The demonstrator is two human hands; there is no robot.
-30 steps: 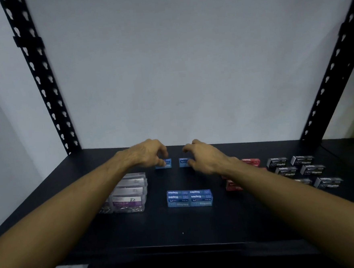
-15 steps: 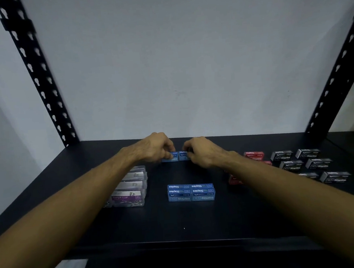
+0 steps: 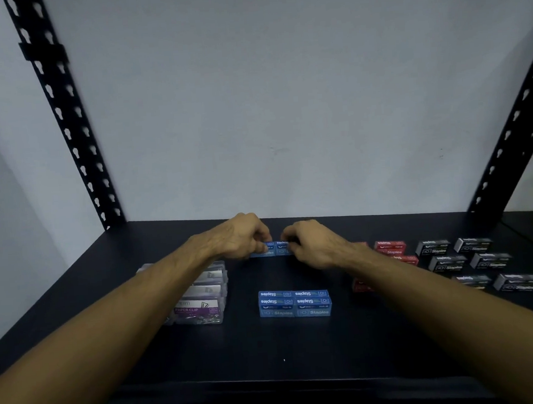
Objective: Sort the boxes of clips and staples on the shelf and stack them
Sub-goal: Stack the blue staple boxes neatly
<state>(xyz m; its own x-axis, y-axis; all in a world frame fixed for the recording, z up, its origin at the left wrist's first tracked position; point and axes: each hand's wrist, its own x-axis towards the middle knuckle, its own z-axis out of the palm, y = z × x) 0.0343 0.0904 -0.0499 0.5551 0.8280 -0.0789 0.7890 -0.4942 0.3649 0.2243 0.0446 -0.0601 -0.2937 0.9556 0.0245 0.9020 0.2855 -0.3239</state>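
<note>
Black shelf (image 3: 107, 291): left hand (image 3: 236, 238) and right hand (image 3: 312, 244) each pinch one blue box (image 3: 267, 251), touching. Probably stiff, light; hold by the ends.

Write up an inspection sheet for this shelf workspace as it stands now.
Surface: black shelf, matte, between two slotted black uprights.
Job's things: two blue staple boxes side by side at the back, one in each hand; blue stack in the middle front; clear paper clip boxes grouped on the left; red staple boxes right of centre, partly behind the right arm; black staple boxes spread singly at far right.
Clutter: nothing seen.
Hands: left hand and right hand each pinch a blue box.
Cables: nothing seen.
Surroundings: plain pale wall.
</note>
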